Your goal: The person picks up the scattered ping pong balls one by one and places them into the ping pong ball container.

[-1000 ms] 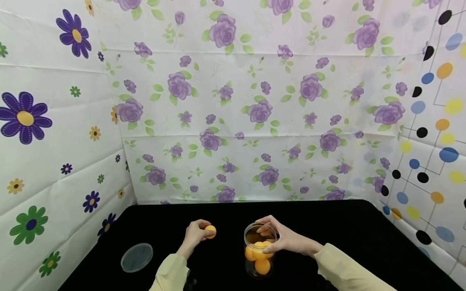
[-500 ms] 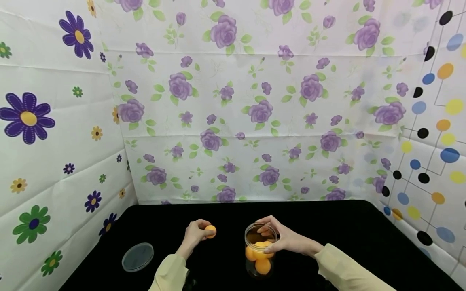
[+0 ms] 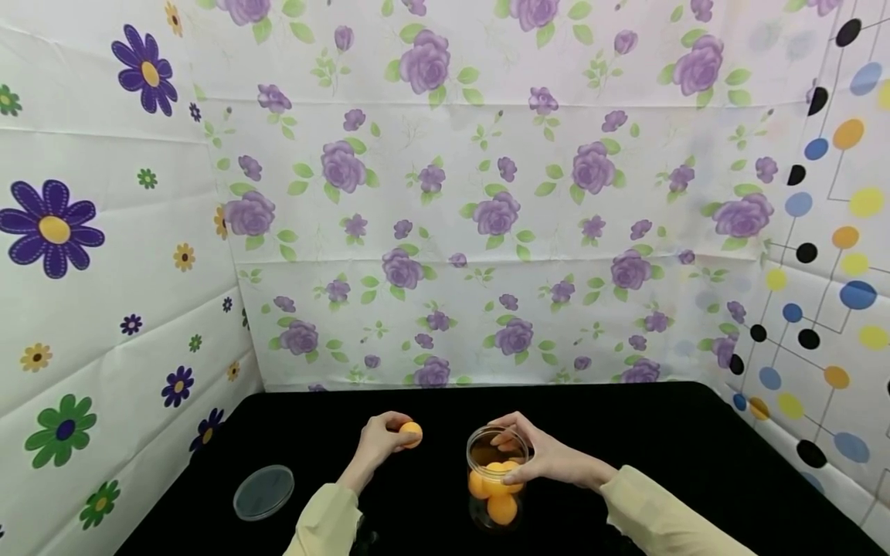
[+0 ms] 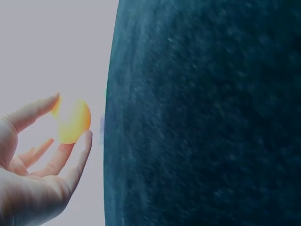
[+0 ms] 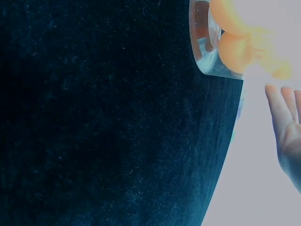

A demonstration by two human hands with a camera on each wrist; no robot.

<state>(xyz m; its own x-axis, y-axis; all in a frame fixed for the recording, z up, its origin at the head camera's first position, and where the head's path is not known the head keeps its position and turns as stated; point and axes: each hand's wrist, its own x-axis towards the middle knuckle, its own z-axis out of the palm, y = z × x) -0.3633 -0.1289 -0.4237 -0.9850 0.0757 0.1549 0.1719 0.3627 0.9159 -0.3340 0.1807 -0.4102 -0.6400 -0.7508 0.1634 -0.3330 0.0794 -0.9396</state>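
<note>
Between thumb and fingertips, my left hand [image 3: 378, 445] pinches an orange ping-pong ball [image 3: 412, 435], held left of the jar. In the left wrist view the ball [image 4: 74, 121] shows as a bright orange round, with the thumb on one side and fingers on the other. A clear jar [image 3: 480, 515], uncovered at the top, stands upright with several orange balls [image 3: 501, 509] inside. My right hand [image 3: 549, 457] grips the jar near its rim from the right, thumb in front and fingers behind. In the right wrist view the jar's base [image 5: 205, 66] shows, partly overexposed.
A round clear lid [image 3: 263, 493] lies flat on the black tabletop [image 3: 660, 448], left of the left arm. Patterned sheets [image 3: 459, 232] enclose the table at the back and both sides.
My left hand has shifted slightly right and away from me with the ball, closer to the jar. The right hand and the jar hold their place.
</note>
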